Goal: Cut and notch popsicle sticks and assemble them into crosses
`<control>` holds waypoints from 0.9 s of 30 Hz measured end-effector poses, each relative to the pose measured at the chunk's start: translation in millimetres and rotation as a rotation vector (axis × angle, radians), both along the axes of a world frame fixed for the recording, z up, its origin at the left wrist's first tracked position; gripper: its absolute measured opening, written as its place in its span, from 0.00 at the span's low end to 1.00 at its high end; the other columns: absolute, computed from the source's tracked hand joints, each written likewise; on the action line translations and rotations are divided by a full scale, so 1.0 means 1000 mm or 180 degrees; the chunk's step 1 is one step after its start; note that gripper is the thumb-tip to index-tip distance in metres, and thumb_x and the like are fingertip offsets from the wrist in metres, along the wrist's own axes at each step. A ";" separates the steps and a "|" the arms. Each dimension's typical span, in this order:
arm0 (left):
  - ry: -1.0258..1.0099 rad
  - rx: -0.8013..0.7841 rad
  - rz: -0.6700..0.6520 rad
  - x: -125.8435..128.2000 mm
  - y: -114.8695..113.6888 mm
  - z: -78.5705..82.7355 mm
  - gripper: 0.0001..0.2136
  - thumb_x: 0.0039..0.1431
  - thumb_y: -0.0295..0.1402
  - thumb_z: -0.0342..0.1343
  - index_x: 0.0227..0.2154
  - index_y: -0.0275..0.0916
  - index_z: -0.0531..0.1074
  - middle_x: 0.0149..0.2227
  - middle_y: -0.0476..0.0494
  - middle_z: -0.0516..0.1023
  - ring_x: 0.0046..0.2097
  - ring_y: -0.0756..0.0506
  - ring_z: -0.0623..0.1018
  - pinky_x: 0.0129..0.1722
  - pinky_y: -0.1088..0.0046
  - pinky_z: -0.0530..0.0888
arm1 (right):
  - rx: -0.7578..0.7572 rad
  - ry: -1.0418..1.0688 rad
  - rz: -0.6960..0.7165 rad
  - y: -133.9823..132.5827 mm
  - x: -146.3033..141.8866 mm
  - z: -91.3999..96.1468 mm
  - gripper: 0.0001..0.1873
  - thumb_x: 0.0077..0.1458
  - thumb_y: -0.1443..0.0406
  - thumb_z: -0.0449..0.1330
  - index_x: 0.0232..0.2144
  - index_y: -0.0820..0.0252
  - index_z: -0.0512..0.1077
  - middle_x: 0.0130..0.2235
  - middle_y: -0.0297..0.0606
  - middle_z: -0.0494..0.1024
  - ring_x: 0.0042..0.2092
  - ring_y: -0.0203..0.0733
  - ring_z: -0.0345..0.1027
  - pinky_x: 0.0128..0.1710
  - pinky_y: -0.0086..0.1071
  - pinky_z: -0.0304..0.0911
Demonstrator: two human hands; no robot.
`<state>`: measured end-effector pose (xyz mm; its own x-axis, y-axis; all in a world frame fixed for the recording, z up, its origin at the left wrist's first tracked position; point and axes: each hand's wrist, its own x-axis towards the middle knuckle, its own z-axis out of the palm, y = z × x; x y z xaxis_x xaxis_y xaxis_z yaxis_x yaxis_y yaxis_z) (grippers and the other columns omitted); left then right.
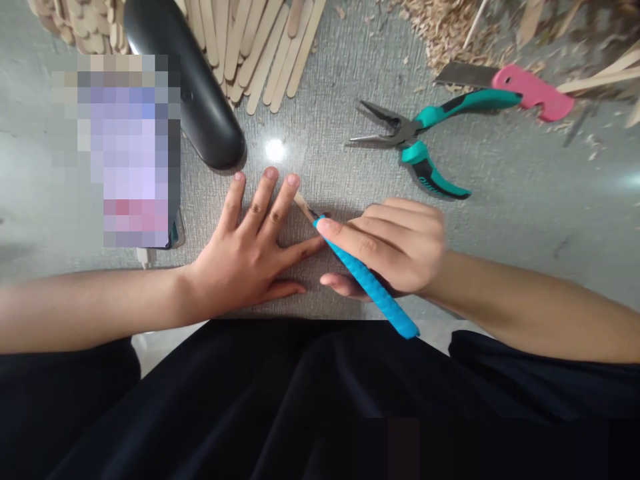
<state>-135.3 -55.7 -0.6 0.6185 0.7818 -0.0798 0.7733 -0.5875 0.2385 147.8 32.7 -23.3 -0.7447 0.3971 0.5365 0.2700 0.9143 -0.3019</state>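
My left hand [250,247] lies flat on the grey tabletop, fingers spread. Its fingers rest on and beside a narrow wooden stick [302,202], most of which is hidden beneath the hand. My right hand [395,247] is closed around a blue-handled knife [367,280], index finger stretched along the ridged handle. The handle slants down to the right, and its short dark tip touches or hovers just over the stick; I cannot tell which. Beyond my right hand, long-nose pliers [407,133] with teal and black handles lie with their jaws apart.
A black rounded case [200,100] and a blurred-out phone [130,153] with a cable lie to the left. Flat wooden sticks [270,60] are piled at the back. A pink-handled folding blade [533,92] lies at the right by wood shavings [443,40].
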 end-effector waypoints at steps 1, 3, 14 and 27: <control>0.0025 0.0044 -0.0012 0.000 0.000 0.000 0.52 0.75 0.66 0.62 0.90 0.50 0.47 0.91 0.23 0.46 0.87 0.10 0.58 0.85 0.20 0.55 | -0.0001 -0.0016 -0.0030 0.000 0.001 0.000 0.31 0.80 0.40 0.59 0.69 0.52 0.78 0.33 0.32 0.85 0.30 0.43 0.76 0.29 0.42 0.68; 0.0074 0.0107 -0.0026 0.000 -0.001 0.000 0.54 0.75 0.68 0.61 0.90 0.50 0.44 0.91 0.21 0.46 0.87 0.11 0.58 0.85 0.21 0.55 | 0.0003 -0.0029 -0.0050 -0.001 0.001 -0.001 0.28 0.80 0.44 0.61 0.70 0.50 0.78 0.34 0.32 0.87 0.31 0.43 0.77 0.30 0.42 0.71; -0.0068 0.0292 -0.0039 0.000 -0.002 -0.003 0.57 0.72 0.70 0.63 0.90 0.52 0.41 0.90 0.19 0.45 0.86 0.10 0.61 0.83 0.21 0.58 | -0.0393 0.0024 0.0071 0.005 -0.001 0.014 0.22 0.79 0.61 0.63 0.69 0.62 0.76 0.36 0.36 0.88 0.35 0.43 0.85 0.38 0.37 0.83; -0.0008 0.0212 -0.0025 0.000 -0.002 -0.002 0.55 0.76 0.69 0.59 0.91 0.51 0.39 0.91 0.22 0.47 0.87 0.11 0.60 0.84 0.21 0.57 | -0.0145 -0.0029 0.0193 0.005 -0.001 0.013 0.20 0.79 0.62 0.63 0.66 0.65 0.77 0.34 0.35 0.86 0.32 0.42 0.79 0.34 0.38 0.80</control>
